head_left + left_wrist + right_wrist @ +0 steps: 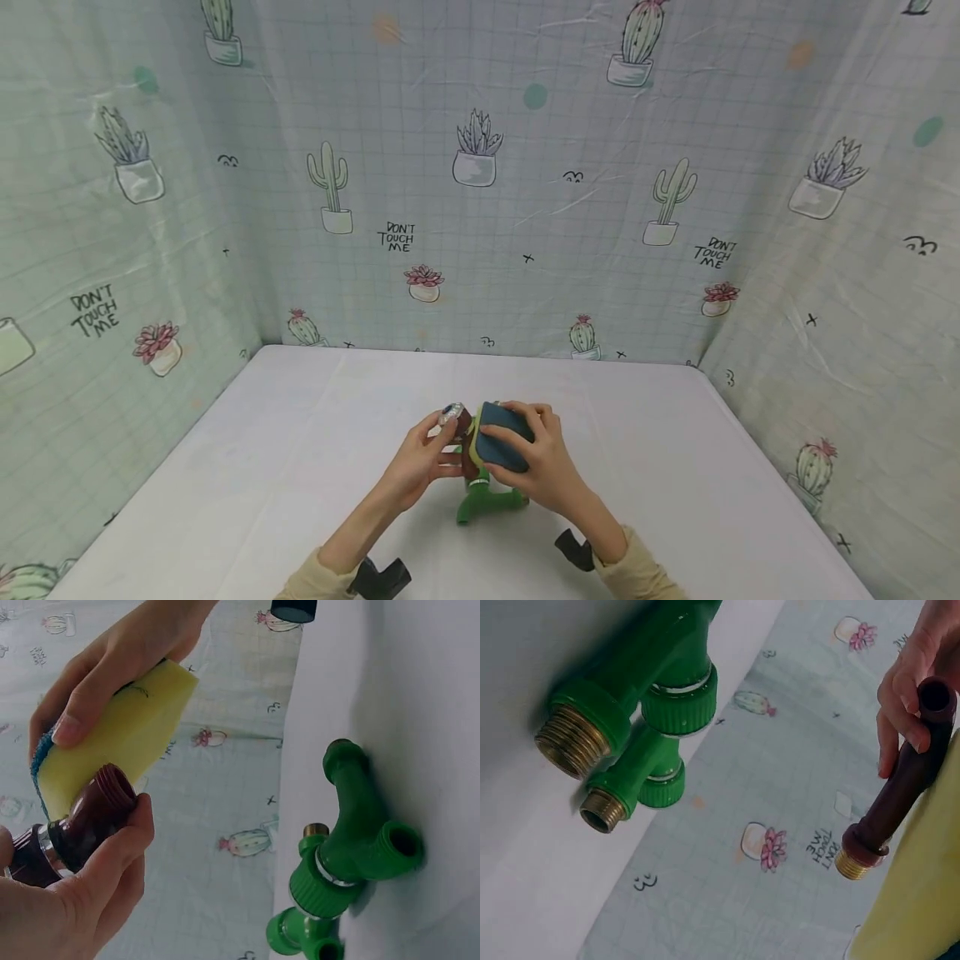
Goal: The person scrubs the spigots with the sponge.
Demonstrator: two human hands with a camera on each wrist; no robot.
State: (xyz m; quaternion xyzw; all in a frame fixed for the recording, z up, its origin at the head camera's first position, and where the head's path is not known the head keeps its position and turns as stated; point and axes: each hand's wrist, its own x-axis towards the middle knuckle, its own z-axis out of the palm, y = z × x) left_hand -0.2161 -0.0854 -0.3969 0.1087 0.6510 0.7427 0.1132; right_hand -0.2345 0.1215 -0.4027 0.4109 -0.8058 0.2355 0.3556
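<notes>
In the head view, my left hand [411, 467] holds a dark brown tap-like pipe fitting [101, 814] above the table. Its outlet and a brass threaded end [850, 865] show in the right wrist view. My right hand [547, 462] grips a sponge [501, 437] with a blue scouring side and a yellow side [112, 750]. The yellow face lies against the brown fitting. Under both hands, a green tap-like fitting [487, 502] rests on the table. A second, smaller-looking green fitting [289, 931] is just beyond it, hidden mostly by the hands in the head view.
The white table [225, 492] is bounded at the back and sides by a hanging cloth [480, 233] with printed cacti. Black wrist-worn devices sit by the left wrist [382, 579] and the right wrist [576, 550], low over the table.
</notes>
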